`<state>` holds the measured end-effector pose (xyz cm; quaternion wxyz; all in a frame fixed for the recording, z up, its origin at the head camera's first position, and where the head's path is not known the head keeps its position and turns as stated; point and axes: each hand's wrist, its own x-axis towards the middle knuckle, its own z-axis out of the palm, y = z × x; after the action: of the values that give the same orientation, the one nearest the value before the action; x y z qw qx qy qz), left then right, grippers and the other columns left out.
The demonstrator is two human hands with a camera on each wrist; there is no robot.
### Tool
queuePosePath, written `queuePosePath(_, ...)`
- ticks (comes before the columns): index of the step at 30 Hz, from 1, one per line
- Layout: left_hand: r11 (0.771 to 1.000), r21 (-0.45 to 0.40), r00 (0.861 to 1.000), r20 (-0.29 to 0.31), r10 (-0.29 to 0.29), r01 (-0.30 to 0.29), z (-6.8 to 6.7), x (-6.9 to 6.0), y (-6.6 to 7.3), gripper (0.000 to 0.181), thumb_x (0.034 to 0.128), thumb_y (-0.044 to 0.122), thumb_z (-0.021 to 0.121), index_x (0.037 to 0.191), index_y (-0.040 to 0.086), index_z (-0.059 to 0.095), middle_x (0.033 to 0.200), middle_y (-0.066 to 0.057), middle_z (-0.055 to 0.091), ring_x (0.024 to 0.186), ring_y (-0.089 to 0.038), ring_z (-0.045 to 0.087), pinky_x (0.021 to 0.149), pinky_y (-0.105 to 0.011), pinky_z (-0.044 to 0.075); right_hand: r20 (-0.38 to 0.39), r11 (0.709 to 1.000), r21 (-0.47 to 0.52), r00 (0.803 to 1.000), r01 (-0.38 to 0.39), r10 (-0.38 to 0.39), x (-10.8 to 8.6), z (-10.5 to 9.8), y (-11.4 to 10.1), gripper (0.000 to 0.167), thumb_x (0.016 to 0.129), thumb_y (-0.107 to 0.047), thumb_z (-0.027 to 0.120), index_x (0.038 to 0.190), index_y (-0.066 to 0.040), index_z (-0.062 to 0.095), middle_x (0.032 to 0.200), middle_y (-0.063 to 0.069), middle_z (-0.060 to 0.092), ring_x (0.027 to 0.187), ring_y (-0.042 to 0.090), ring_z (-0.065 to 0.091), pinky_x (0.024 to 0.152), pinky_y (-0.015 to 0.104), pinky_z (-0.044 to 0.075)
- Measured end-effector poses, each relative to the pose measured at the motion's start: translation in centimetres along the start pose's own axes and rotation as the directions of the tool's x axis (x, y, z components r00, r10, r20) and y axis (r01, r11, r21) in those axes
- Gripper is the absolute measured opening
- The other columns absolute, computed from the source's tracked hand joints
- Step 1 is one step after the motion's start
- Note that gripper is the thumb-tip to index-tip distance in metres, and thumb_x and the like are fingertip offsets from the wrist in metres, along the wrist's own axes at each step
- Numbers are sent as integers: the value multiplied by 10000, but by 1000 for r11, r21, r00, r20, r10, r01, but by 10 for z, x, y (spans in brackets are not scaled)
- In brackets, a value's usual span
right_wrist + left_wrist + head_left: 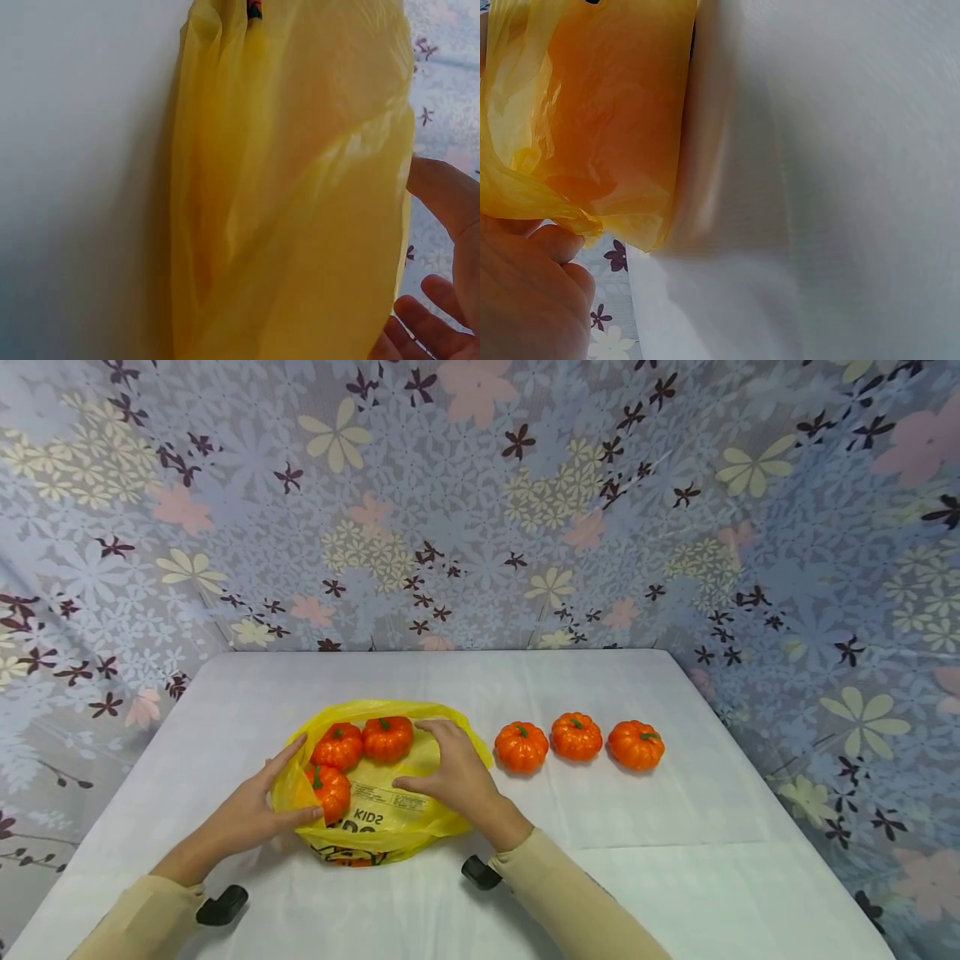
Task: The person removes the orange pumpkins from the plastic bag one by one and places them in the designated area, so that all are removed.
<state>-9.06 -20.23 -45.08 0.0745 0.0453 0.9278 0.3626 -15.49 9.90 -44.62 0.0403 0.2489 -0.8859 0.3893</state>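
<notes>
Left hand [258, 806] gripping yellow bag [390, 842] containing three pumpkins [387, 739], right hand [465, 781] spread wide, empty, at the bag's mouth; loading appears underway, the next move likely requiring a loose pumpkin [521, 747] from the worktop [675, 877]

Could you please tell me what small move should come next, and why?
Perhaps lift the empty right hand away from the crinkled yellow plastic bag toward the nearest glossy orange, green-stemmed pumpkin on the white cloth: three such pumpkins sit inside the bag, three outside, and the left hand holds the bag's left side.
</notes>
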Motion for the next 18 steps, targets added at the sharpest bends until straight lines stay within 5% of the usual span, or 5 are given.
queuePosePath(18, 1000, -11, 1000, 0, 11, -11, 0, -1, -1, 1076, 842, 510, 773, 1639, 284, 86, 1613, -306, 165, 1400, -649, 102, 967, -844, 197, 118, 1000, 27, 993, -16, 13, 3, 25, -20, 854, 736, -403, 909, 1436, -113, 516, 1389, 48, 535, 1255, 236, 525, 1043, 364, 474)
